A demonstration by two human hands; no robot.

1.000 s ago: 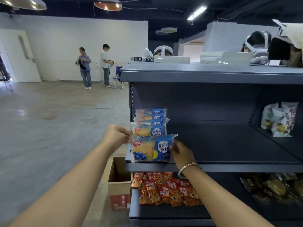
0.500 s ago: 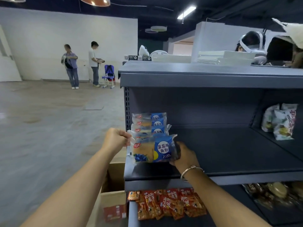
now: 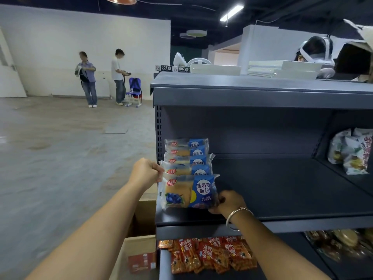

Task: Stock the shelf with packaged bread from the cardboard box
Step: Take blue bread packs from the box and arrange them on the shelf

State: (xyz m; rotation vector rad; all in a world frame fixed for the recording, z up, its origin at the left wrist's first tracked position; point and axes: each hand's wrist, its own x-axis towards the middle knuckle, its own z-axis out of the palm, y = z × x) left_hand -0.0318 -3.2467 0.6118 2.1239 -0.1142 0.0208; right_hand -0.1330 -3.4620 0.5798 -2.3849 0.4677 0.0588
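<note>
Front bread pack [image 3: 188, 191] stands upright at the left front of the dark shelf [image 3: 282, 195], w/ a row of same blue packs [image 3: 186, 156] lined up behind it. My right hand [image 3: 227, 202] has its grip pinched on the pack's lower right corner; my left hand [image 3: 146, 171] has its grip curled round the left edge of the pack just behind. Cardboard box [image 3: 139, 237] sits on the floor below-left, beside the shelf. Red snack packs [image 3: 210, 253] fill the tier below.

White wall [image 3: 121, 37], bare concrete floor [image 3: 60, 148], dark ceiling with strip light [image 3: 231, 13], purple chair [image 3: 134, 91]
</note>
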